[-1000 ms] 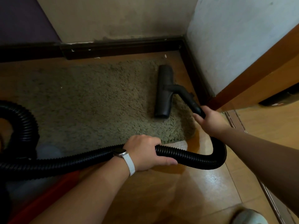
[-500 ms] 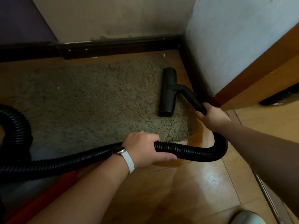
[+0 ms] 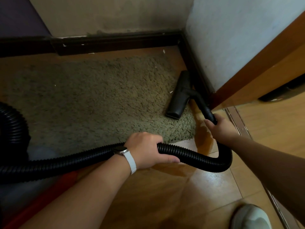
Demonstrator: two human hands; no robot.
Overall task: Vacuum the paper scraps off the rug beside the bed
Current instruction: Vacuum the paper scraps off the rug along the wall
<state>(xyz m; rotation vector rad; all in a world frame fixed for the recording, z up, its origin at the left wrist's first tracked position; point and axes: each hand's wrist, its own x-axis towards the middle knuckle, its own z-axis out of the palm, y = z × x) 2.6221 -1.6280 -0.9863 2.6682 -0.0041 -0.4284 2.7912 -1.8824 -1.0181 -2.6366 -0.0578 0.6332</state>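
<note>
Fingers (image 3: 153,140) of the left hand (image 3: 145,149) curl over the black ribbed hose (image 3: 198,158), thumb underneath, gripping it just in front of the rug's near edge; a white-strapped watch (image 3: 123,150) sits on that wrist. The rug (image 3: 99,103) looks mostly clean, so I judge the job well along but not finished. One white paper scrap (image 3: 55,85) lies on its left part, another scrap (image 3: 155,66) sits near its far right corner, and a third fleck (image 3: 171,92) rests just beside the floor head. A few more flecks lie on the bare floor and the skirting board (image 3: 115,44) beyond the rug. The floor head (image 3: 179,98) lies at the rug's right edge, its near end on the pile and its far end close to the corner skirting. The right hand (image 3: 221,128) wraps closed round the rigid tube just behind the head.

A second ago the head lay further in on the rug; it has since slid right toward the wall, while both grips stay as they were
</note>
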